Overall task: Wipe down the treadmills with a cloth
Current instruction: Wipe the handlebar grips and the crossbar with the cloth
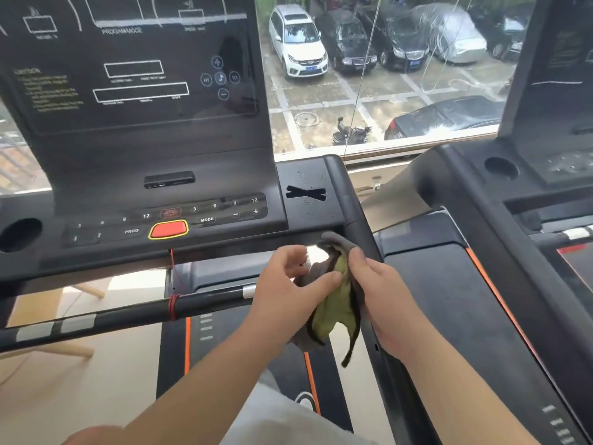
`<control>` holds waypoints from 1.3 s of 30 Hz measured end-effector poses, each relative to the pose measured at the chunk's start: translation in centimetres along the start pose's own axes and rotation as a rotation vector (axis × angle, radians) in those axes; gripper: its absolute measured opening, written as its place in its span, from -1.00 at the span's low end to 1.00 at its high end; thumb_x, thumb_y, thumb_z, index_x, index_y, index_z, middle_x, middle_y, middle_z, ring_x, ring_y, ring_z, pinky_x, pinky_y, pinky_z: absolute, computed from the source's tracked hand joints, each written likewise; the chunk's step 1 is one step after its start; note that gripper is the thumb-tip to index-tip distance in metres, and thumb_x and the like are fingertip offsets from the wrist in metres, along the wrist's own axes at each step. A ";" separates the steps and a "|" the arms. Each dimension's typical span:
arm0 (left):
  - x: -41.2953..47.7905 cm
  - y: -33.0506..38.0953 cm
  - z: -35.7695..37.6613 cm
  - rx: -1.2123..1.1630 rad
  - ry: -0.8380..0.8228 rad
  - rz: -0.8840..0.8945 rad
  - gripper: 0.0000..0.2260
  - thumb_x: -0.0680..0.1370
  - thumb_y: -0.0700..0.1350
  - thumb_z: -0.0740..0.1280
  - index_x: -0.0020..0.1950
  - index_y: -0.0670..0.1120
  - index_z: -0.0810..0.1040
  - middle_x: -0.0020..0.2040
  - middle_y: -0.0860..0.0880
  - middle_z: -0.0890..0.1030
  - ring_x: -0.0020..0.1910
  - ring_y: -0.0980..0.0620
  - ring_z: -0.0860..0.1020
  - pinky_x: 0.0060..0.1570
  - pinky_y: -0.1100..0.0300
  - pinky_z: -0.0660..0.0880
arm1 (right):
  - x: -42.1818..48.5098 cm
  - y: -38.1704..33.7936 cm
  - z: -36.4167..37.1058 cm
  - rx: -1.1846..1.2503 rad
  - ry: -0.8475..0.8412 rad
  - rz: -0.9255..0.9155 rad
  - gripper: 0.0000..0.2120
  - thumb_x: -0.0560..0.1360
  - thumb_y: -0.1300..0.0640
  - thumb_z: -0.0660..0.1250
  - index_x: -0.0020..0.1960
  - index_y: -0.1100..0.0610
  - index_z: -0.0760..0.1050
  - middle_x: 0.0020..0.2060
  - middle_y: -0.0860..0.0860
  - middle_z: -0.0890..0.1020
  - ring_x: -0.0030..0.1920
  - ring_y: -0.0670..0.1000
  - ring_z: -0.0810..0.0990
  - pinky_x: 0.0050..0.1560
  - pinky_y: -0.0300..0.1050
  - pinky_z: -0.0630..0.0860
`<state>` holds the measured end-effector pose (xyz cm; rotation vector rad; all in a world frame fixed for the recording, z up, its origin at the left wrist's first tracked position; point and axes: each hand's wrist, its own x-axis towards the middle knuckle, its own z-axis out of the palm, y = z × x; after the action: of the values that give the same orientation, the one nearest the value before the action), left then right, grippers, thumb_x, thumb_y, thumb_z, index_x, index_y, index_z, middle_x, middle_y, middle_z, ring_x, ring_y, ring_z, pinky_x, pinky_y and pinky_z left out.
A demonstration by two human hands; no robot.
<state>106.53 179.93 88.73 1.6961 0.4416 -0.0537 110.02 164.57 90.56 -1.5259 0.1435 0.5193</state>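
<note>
I stand on a black treadmill (224, 175) with a dark screen, a button panel and a red stop button (169, 229). A grey and green cloth (335, 303) hangs crumpled between my hands, just below the console's right corner. My left hand (288, 284) pinches the cloth's left side with thumb and curled fingers. Gripping its right side is my right hand (378, 293), close beside the right handrail (356, 216). Water droplets dot the console's right tray (308, 194).
A front handlebar (128, 313) with a red cord wrapped round it crosses below the console. A second treadmill (513, 252) stands close on the right. A window behind looks down on parked cars. A cup hole (20, 234) sits at the console's left.
</note>
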 end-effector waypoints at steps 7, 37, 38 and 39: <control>0.9 -0.4 -0.7 0.062 0.060 0.087 -0.84 0.63 0.05 0.34 0.01 0.26 0.71 -0.01 0.10 0.73 0.02 0.11 0.68 0.02 0.19 0.59 | -0.4 -0.5 0.4 0.059 0.093 0.016 -0.61 0.71 -0.09 0.16 0.00 0.09 0.67 -0.08 0.08 0.77 0.05 0.12 0.74 0.20 0.10 0.64; 1.0 3.9 -1.4 -0.397 -0.089 -0.025 -0.85 0.66 -0.11 0.36 0.07 -0.02 0.74 0.01 -0.17 0.74 0.04 -0.18 0.70 0.13 -0.17 0.64 | -0.1 -1.7 0.9 -0.097 -0.052 0.016 -0.49 0.53 -0.25 0.33 0.09 0.20 0.65 -0.03 0.14 0.75 0.01 0.13 0.73 0.07 0.03 0.69; 0.7 4.2 -1.1 -0.383 -0.131 -0.031 -0.85 0.66 -0.10 0.36 0.08 -0.02 0.74 0.02 -0.16 0.74 0.05 -0.17 0.70 0.10 -0.14 0.64 | -0.3 -2.2 1.1 -0.059 -0.152 0.023 -0.47 0.46 -0.24 0.37 0.15 0.20 0.63 0.00 0.16 0.74 0.05 0.14 0.74 0.09 0.03 0.68; 0.6 4.5 -0.8 -0.383 -0.181 -0.050 -0.84 0.66 -0.09 0.35 0.10 -0.04 0.74 0.03 -0.16 0.74 0.04 -0.16 0.71 0.06 -0.10 0.64 | -0.3 -2.5 1.2 -0.049 -0.191 0.009 -0.47 0.39 -0.20 0.44 0.18 0.16 0.62 0.02 0.13 0.75 0.06 0.12 0.74 0.09 -0.01 0.68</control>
<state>108.29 180.41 92.92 1.2907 0.3342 -0.1484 110.49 165.73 93.07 -1.5149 -0.0101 0.6769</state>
